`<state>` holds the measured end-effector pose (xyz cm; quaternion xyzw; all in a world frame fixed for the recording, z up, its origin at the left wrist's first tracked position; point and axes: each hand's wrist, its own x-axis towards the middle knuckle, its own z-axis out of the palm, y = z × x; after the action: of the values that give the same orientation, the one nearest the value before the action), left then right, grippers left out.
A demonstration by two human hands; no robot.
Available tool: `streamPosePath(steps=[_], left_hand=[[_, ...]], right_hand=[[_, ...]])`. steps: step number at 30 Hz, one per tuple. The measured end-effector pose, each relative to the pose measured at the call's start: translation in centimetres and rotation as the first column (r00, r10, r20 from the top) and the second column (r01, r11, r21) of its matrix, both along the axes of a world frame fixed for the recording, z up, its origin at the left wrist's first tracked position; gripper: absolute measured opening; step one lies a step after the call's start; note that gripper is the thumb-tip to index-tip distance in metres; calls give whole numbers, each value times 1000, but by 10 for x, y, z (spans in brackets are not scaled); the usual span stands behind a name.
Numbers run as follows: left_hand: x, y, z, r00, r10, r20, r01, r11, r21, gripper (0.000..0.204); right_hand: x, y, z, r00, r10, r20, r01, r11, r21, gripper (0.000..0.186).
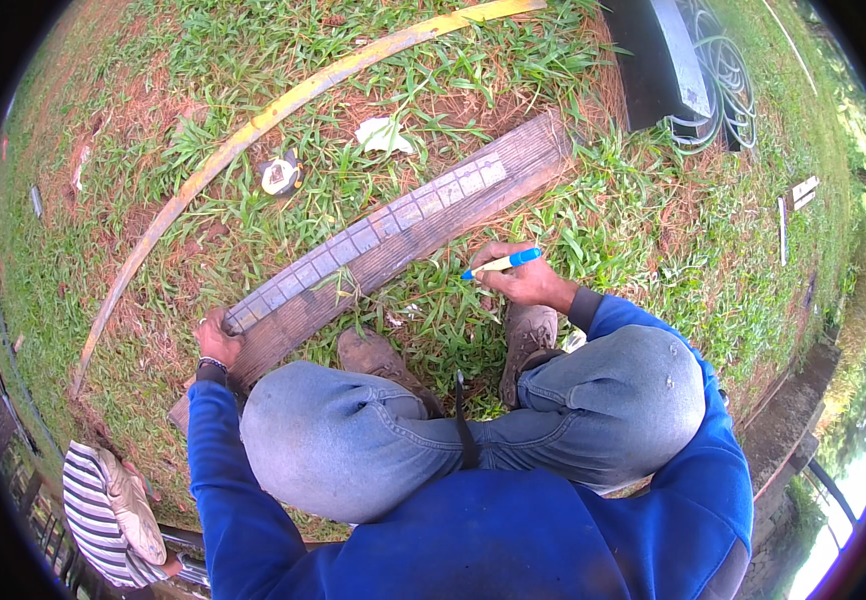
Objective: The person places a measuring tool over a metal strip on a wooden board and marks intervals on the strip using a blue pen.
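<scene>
A flat grey metal strip (373, 232), marked crosswise with several dark lines, lies along a weathered, grooved wooden plank (403, 245) on the grass. My left hand (217, 341) is closed on the strip's near left end, its fingers at the edge by the plank. In my right hand (530, 282) is a marker pen (501, 264) with a pale yellow body and blue ends. That hand is above the grass, to the right of the plank and apart from the strip. A tape measure (280, 176), round and pale with a dark case, rests beyond the strip.
A long yellow, worn bar (253, 130) lies beyond the plank. White scrap (383, 135) sits on the grass. At the far right are a dark metal box section (653, 60) and coiled clear tubing (725, 85). A person in a striped shirt (103, 510) is at the lower left.
</scene>
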<state>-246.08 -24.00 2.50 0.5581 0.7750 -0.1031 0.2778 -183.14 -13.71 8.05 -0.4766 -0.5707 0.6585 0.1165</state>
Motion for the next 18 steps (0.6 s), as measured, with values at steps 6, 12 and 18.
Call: streamPosePath(steps=[6,12,18], left_hand=[[2,0,3,1000,-10,3,10,1000,17,61],[-1,-1,-3,1000,-12,10,12,1000,26,60],[-7,-6,-9,998,-13,63,6,995,102,58]], right_hand=[[0,-1,-1,1000,-14,-9,13,1000,-21,18],[1,-2,-3,1000,-19,-11,19,1000,4,19],[2,-2,-5,1000,-9,-7,10,999,39,20]])
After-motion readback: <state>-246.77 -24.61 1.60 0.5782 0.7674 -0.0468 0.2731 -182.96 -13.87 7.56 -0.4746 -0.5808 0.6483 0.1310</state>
